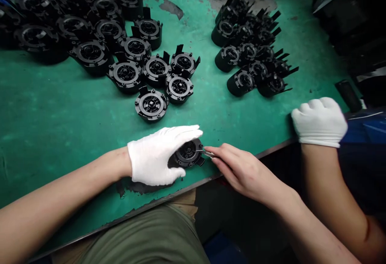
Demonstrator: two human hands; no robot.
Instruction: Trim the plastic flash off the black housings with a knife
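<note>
Near the table's front edge, my left hand [157, 155] in a white glove is wrapped round a round black plastic housing [189, 151], thumb on the near side and fingers on the far side. The housing lies with its ringed, ribbed face up. My bare right hand [241, 167] pinches a pair of metal tweezers [208, 153] between thumb and fingers. Their tip reaches over the housing's face from the right. Whether the tip grips anything is too small to tell.
Many similar black housings [151, 104] crowd the green table [199, 111] at the back left, and another cluster [241, 81] stands at the back right. Another person's white-gloved fist [320, 121] rests at the table's right edge. A dark cylinder [348, 95] lies beyond it.
</note>
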